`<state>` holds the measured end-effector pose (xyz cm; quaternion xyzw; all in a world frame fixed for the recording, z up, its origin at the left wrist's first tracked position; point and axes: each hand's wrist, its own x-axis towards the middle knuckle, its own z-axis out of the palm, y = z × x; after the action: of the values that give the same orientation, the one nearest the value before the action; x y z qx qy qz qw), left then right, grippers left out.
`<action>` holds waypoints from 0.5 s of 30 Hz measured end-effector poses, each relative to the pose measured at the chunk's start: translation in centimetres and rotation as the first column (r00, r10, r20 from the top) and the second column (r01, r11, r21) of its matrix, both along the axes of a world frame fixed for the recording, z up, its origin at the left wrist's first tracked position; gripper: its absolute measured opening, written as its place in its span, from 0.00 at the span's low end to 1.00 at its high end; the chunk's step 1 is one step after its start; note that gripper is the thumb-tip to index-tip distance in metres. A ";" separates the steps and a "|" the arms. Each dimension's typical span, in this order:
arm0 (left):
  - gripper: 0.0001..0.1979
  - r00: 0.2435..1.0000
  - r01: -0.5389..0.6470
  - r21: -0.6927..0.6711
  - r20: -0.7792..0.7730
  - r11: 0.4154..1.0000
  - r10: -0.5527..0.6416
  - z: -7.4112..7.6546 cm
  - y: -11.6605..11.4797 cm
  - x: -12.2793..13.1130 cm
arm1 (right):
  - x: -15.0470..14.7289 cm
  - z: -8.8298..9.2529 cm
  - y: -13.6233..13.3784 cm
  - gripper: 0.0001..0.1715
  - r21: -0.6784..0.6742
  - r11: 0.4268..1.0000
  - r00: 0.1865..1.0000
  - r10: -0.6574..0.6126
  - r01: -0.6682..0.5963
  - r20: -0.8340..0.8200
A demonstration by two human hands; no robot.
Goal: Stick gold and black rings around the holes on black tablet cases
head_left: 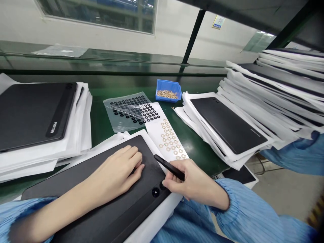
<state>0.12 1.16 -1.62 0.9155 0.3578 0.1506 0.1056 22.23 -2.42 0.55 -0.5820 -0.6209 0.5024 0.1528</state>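
Note:
A black tablet-shaped panel (121, 216) with two round camera rings at its near right corner lies on white sheets before me. My left hand (123, 168) rests on its surface, fingers curled in and the palm side hidden; nothing shows in it. Pinched in my right hand (183, 179) is a black pen-shaped tool (168, 166), its tip pointing up and left above the panel's right edge. My right fingertips are beside the camera rings (155, 192). Just beyond lies a white sheet of small tan rings (172, 140), with black rings (149, 113) farther up, partly under clear film.
A blue bin (168, 91) holds loose tan rings at the back. Stacks of black panels between white sheets stand left (37, 114) and right (227, 121), with a taller stack (286, 91) at far right. A blue sleeve (298, 153) shows beside it. A dark post (193, 37) rises behind.

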 end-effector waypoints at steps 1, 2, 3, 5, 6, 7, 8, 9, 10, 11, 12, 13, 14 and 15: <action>0.12 1.000 0.001 -0.003 0.001 1.000 -0.001 0.0 0.0 0.0 | 0.0 0.0 0.0 0.07 -0.011 1.000 1.000 0.002 -0.002 0.004; 0.12 1.000 0.002 -0.004 0.004 1.000 -0.002 0.0 0.0 0.0 | 0.1 0.0 0.1 0.07 -0.018 1.000 1.000 0.006 -0.006 0.003; 0.12 1.000 0.002 -0.004 0.007 1.000 -0.001 0.0 0.1 0.0 | 0.1 -0.1 0.2 0.07 -0.023 1.000 1.000 0.013 -0.013 -0.005; 0.13 1.000 -0.001 -0.007 0.003 1.000 0.001 0.0 0.1 0.0 | 0.3 -0.1 0.3 0.08 -0.054 0.998 0.998 0.037 -0.039 -0.044; 0.13 1.000 -0.004 -0.011 -0.003 1.000 0.004 0.0 0.1 0.0 | 0.3 0.0 0.3 0.09 -0.064 0.997 0.997 0.050 -0.054 -0.061; 0.13 1.000 -0.007 -0.013 -0.010 1.000 0.007 0.1 0.1 0.0 | 0.3 0.0 0.4 0.10 -0.063 0.996 0.996 0.061 -0.066 -0.068; 0.13 1.000 -0.007 -0.017 -0.016 1.000 0.007 0.1 0.1 0.0 | 0.3 0.0 0.4 0.11 -0.051 0.996 0.996 0.068 -0.071 -0.065; 0.12 1.000 -0.007 -0.022 -0.020 1.000 0.006 0.1 0.1 0.0 | 0.3 0.0 0.4 0.12 -0.029 0.997 0.996 0.073 -0.074 -0.050; 0.12 1.000 -0.006 -0.025 -0.018 1.000 0.006 0.1 0.1 0.0 | 0.3 0.0 0.5 0.12 0.005 0.997 0.997 0.076 -0.076 -0.027; 0.12 1.000 -0.010 -0.024 -0.011 1.000 0.010 0.2 0.2 -0.1 | 0.4 0.0 0.6 0.13 0.047 0.996 0.997 0.077 -0.077 -0.005; 0.11 1.000 -0.023 -0.012 0.001 1.000 0.023 0.2 0.4 -0.3 | 0.5 -0.1 0.7 0.13 0.094 0.993 0.997 0.074 -0.075 0.008; 0.10 0.999 -0.051 0.015 0.012 0.999 0.051 0.1 0.6 -0.5 | 0.6 -0.1 0.9 0.14 0.147 0.987 0.998 0.061 -0.063 0.016; 0.09 0.995 -0.097 0.055 0.021 0.994 0.096 0.1 1.0 -0.7 | 0.7 -0.2 1.2 0.14 0.199 0.979 0.999 0.037 -0.040 0.023; 0.09 0.988 -0.156 0.101 0.028 0.983 0.154 -0.1 1.4 -1.1 | 0.9 -0.3 1.5 0.13 0.248 0.969 1.000 0.006 -0.013 0.030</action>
<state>-0.93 2.55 -1.71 0.8876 0.4186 0.1856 0.0498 23.13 -0.90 0.25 -0.5627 -0.6837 0.4130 0.2128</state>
